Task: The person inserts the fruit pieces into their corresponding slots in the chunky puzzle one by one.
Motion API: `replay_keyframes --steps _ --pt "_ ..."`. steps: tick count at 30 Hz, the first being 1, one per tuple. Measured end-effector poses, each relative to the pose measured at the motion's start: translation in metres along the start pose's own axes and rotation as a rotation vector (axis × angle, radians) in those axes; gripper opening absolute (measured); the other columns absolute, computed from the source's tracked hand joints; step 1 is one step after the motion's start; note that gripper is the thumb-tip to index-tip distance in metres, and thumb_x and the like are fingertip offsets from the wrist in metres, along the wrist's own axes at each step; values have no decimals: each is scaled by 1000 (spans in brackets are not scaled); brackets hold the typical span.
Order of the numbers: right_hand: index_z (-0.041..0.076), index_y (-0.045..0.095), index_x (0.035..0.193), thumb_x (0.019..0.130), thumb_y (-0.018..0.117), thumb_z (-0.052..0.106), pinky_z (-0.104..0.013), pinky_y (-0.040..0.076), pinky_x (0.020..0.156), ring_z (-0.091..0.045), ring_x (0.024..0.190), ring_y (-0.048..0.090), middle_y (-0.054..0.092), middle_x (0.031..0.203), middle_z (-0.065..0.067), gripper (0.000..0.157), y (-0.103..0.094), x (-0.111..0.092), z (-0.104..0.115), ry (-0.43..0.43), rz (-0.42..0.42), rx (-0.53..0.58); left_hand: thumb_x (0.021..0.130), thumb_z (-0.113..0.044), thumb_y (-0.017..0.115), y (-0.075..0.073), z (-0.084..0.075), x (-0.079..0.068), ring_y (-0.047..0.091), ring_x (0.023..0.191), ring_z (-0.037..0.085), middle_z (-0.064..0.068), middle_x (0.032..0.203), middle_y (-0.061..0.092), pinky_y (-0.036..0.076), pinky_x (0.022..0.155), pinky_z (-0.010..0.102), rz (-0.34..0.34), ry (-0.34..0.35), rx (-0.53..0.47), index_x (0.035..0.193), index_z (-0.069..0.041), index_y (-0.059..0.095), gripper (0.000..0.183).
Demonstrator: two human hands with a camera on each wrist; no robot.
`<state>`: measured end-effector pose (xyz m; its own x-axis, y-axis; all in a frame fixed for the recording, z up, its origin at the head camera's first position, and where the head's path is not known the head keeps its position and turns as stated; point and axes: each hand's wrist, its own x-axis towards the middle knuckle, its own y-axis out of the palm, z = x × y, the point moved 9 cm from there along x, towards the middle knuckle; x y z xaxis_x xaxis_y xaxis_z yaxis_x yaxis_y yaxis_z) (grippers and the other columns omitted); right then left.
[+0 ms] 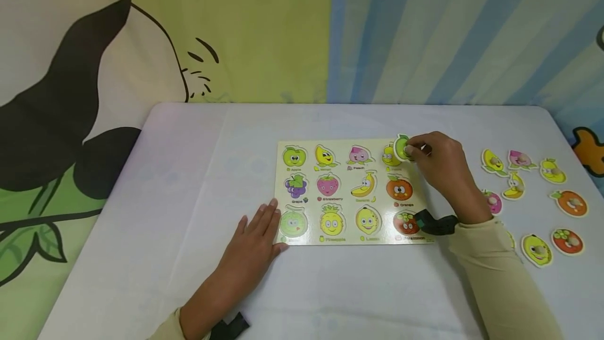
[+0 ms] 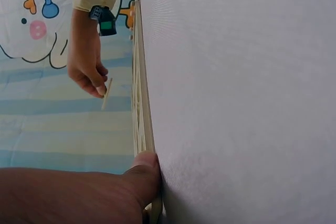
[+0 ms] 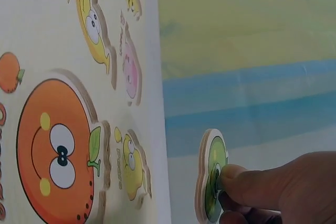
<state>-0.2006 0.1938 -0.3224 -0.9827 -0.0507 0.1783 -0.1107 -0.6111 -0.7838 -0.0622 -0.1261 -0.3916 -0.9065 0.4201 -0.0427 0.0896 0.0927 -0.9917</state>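
At its fingertips, the right hand (image 1: 440, 164) pinches a green fruit piece (image 1: 401, 147) by its knob, between thumb and fingers. The piece is raised, apart from the board below; which fruit it shows is partly covered by those fingers. Just under it lies the pear recess (image 1: 389, 158); lowering it there would probably leave it sitting proud, since the outlines look mismatched. A slack pinch on so small a knob could let it twist or drop.

Left of and below this hand stretches the puzzle board (image 1: 387, 219). Right of the hand, near its forearm, lie loose pieces, among them a banana piece (image 1: 514, 187) and, farther out, an orange piece (image 1: 569, 203); a low pull-back of the sleeve might sweep some aside.

Farthest from it, the left hand (image 1: 250, 245) rests, fingers extended and grasping nothing visible, at the board's near-left corner. Its fingers lie just beside the green melon recess (image 1: 293, 223) and could get in the way there; lifted off, they might let the board slide.
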Motion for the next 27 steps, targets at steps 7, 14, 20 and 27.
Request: replay_keyframes --steps 7,14,20,27 --pt "-4 69 109 95 64 9 -44 45 70 -32 86 57 63 103 -19 20 17 5 10 -9 38 33 93 -35 66 1 0 -1 28 141 35 18 156 27 33 104 59 -11 9 15 146 5 38 72" --pt "-1 69 110 96 64 11 -41 44 67 -27 81 57 64 102 -16 19 34 8 17 -26 67 92 93 -35 65 0 0 -1 28 141 36 18 156 27 32 104 60 -12 11 8 146 5 38 71" --pt "1 69 111 97 63 16 -39 43 65 -23 75 55 65 95 -13 22 42 10 25 -54 85 182 95 -34 63 -1 -1 0 27 142 35 17 156 26 31 104 60 -4 9 9 146 5 37 70" --pt "2 69 112 97 62 18 -39 46 68 -23 80 59 67 99 -13 23 54 16 32 -53 99 234 94 -34 64 -2 -1 -1 28 141 35 17 156 27 32 104 60 0 8 9 145 5 38 70"
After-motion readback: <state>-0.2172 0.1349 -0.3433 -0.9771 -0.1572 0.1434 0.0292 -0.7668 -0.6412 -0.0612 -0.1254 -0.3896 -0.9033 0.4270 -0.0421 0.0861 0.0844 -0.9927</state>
